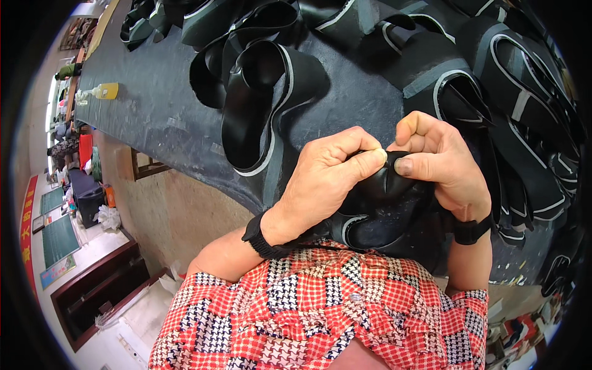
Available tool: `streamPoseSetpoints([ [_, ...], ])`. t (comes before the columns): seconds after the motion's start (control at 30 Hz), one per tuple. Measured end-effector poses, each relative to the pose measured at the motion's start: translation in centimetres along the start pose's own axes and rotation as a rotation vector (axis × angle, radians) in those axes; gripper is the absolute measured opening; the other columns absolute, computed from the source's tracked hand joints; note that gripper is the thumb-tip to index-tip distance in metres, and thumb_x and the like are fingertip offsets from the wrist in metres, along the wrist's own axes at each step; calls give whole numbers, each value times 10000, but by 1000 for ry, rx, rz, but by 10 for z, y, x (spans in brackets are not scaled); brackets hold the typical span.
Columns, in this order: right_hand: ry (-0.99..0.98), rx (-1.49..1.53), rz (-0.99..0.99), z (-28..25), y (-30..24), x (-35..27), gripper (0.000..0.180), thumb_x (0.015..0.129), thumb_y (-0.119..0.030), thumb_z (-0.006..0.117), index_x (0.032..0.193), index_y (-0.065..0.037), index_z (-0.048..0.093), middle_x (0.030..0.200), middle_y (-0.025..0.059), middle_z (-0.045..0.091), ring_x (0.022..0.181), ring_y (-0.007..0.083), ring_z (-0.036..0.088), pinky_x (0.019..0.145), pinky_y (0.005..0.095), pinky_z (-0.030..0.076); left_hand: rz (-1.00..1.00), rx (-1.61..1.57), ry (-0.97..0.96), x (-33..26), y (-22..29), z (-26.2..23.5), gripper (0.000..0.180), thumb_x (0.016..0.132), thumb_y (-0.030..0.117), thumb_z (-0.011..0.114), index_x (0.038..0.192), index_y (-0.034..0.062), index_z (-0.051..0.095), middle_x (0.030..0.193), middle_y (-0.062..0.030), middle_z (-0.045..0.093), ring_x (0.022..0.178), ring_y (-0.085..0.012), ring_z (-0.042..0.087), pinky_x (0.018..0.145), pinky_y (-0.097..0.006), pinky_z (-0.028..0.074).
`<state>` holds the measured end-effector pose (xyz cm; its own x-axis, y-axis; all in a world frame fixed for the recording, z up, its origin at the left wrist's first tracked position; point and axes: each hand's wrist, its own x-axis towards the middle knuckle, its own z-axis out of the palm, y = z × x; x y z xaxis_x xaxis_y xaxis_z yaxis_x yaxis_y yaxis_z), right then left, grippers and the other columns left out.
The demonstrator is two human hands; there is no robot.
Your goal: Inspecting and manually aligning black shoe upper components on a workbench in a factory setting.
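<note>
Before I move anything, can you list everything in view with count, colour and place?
Folded piece: one, black, between both hands
Edged looped pieces: many, overlapping so uncountable, black with grey trim, across the worktable's far and right side
Worktable: one, dark grey, ahead
Bottle: one, yellow, table's far left
Flat mats: two, green, left-hand desk
Crumpled plastic bag: one, white, left
Banner: one, red, far left
Background clutter: mixed, too small to itemise
Wristbands: two, black, one per wrist
Checked shirt: one, red, black and white, bottom
Left hand, right hand: centre
</note>
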<state>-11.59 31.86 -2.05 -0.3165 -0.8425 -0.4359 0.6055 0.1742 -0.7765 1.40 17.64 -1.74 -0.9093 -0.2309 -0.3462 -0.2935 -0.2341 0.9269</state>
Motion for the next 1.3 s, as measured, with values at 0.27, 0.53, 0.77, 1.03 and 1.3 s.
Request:
streamPoseSetpoints([
  [0.27, -138, 181, -63, -6, 21, 13, 176, 718, 17, 629, 839, -17, 506, 832, 47, 597, 699, 46, 533, 620, 170, 431, 51, 79, 42, 0, -5, 4, 101, 859, 99, 563, 818, 9, 582, 728, 49, 514, 663, -19, 425, 599, -168, 343],
  [0.53, -107, 147, 1, -10, 16, 12, 198, 722, 4, 641, 863, -18, 503, 829, 49, 601, 705, 45, 540, 620, 164, 432, -9, 96, 51, 3, -7, 3, 113, 864, 102, 554, 798, 12, 571, 718, 49, 500, 666, -19, 420, 604, -170, 343],
  [0.77, -62, 66, 69, -13, 14, 14, 245, 730, -19, 659, 912, -10, 496, 805, 45, 610, 717, 65, 574, 641, 175, 455, -81, 75, 39, 8, -10, 1, 123, 859, 112, 552, 792, 11, 574, 724, 46, 505, 669, -19, 425, 611, -175, 348],
  [1.03, -89, 65, 88, -11, 14, 20, 235, 712, -4, 662, 885, -8, 502, 795, 44, 606, 713, 71, 576, 639, 175, 455, -119, 48, 52, 10, -12, 0, 115, 854, 106, 556, 797, 9, 579, 711, 47, 506, 662, -23, 426, 609, -175, 343],
  [1.3, -65, 142, -6, -9, 26, 23, 229, 681, 22, 640, 716, -73, 434, 733, 13, 558, 627, 35, 483, 566, 160, 376, -79, 19, 79, 8, -14, 3, 106, 847, 107, 569, 791, 17, 582, 712, 50, 504, 656, -17, 417, 598, -172, 338],
])
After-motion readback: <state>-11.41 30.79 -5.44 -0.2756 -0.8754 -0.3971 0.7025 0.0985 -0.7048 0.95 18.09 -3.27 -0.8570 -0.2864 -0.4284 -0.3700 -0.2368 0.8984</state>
